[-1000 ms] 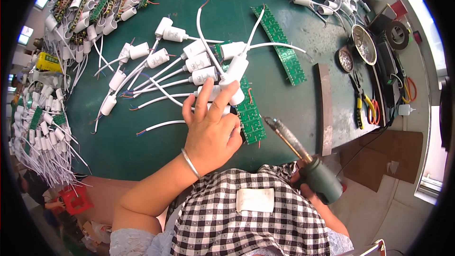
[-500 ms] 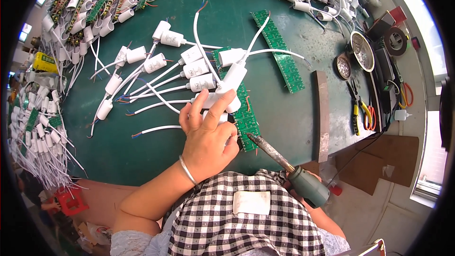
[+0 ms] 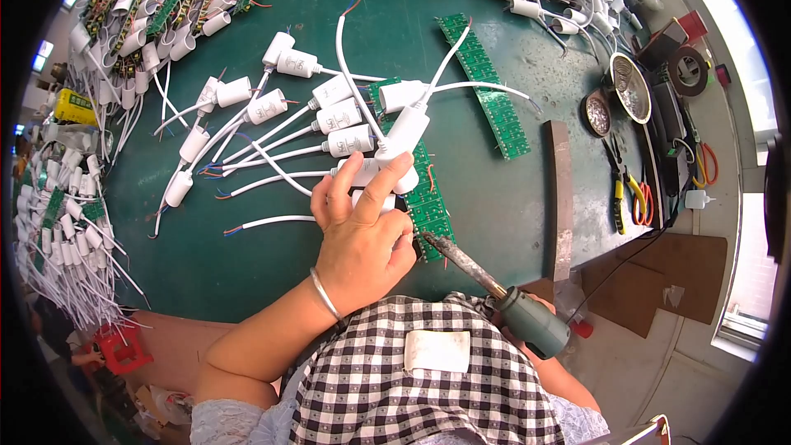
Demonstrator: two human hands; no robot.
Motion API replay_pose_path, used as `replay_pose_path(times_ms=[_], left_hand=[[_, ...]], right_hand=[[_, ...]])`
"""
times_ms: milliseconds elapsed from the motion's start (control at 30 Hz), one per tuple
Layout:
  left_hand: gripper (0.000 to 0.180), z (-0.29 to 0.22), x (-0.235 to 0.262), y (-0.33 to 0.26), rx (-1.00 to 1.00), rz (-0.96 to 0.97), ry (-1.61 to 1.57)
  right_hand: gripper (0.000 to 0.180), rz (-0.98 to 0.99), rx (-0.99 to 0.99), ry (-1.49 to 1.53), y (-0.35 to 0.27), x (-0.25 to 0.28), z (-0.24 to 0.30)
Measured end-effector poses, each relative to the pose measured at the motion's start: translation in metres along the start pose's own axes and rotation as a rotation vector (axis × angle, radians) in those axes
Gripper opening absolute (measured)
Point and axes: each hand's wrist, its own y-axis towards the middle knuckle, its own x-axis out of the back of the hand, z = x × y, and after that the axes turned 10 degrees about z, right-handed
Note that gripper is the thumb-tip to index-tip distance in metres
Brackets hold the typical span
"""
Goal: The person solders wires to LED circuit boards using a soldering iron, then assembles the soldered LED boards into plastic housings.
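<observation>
My left hand [image 3: 362, 235] rests over a row of white cylindrical caps with cable tails. Its thumb and index finger pinch together at the edge of a green circuit board strip [image 3: 432, 213]; whatever lies between them is hidden. The other fingers reach forward over the caps, near a white cap [image 3: 405, 132] lying across the strip. My right hand [image 3: 545, 305], mostly hidden, grips the dark green handle of a soldering iron [image 3: 534, 325]. The iron's dark tip touches or nearly touches the board strip, close beside my left fingertips.
Several loose caps [image 3: 266, 107] with cables lie to the left. A second circuit board strip [image 3: 486, 86] and a flat metal bar [image 3: 559, 202] lie to the right, with pliers [image 3: 618, 189] and a metal bowl [image 3: 630, 91] beyond. Wired assemblies [image 3: 173, 12] pile up at the far left.
The soldering iron's tip has shifted slightly left, nearer my left fingertips. My left hand has stayed nearly still.
</observation>
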Motion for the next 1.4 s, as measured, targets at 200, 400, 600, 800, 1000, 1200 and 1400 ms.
replay_pose_path(times_ms=[200, 400, 600, 800, 1000, 1200, 1400], left_hand=[[0.01, 0.004, 0.0, 0.003, 0.013, -0.064, -0.013], [0.012, 0.0, 0.011, -0.007, -0.154, -0.171, -0.168], [0.022, -0.013, 0.002, -0.01, -0.396, -0.202, -0.321], [0.022, -0.015, -0.001, -0.01, -0.401, -0.069, -0.358], [0.02, -0.016, -0.002, -0.007, -0.409, -0.022, -0.317], [0.021, -0.014, -0.004, -0.006, -0.403, -0.055, -0.354], [0.029, -0.014, 0.005, -0.014, -0.436, 0.009, -0.492]], right_hand=[[0.028, -0.069, 0.145, -0.086, 0.009, -0.001, -0.001], [0.061, -0.386, 0.025, 0.651, 0.008, -0.018, -0.001], [0.069, -0.502, 0.11, 0.748, 0.066, -0.031, 0.029], [0.035, -0.051, 0.168, 0.616, 0.084, -0.031, 0.035], [0.034, 0.0, 0.147, 0.412, 0.084, -0.032, 0.028], [0.034, -0.072, 0.107, 0.432, 0.086, -0.038, 0.034], [0.059, -0.35, 0.061, 0.522, 0.088, -0.048, 0.038]])
